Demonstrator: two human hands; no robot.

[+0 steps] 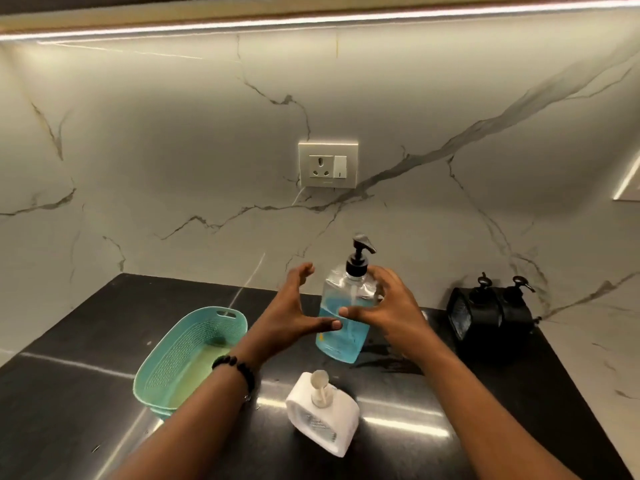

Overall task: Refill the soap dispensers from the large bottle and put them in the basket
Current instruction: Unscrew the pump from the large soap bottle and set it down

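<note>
Between the two hands, the large bottle [341, 317] is standing upright on the black worktop [86, 410], clear-walled, holding blue liquid up to about the middle, with a black pump on top. The left hand [294, 313] is spreading wide just left of it, fingers straight, thumb reaching toward the bottle's front, gripping nothing; whether the thumb is touching the plastic is unclear. The right hand [384, 313] is also spreading open against the bottle's right side, its fingers arching past the shoulder and its thumb lying across the front, not yet closing round it. A beaded bracelet [237, 370] is sitting on the left wrist.

Just nearer than the hands, below the gap between them, a white soap dispenser [323, 412] is standing on the worktop. Left of the left forearm, the teal basket [180, 362] is lying with nothing visible inside. Well right of the right hand, two black dispensers [491, 313] are standing side by side against the marble wall [173, 150]. Above the hands, a wall socket [328, 165] is showing.
</note>
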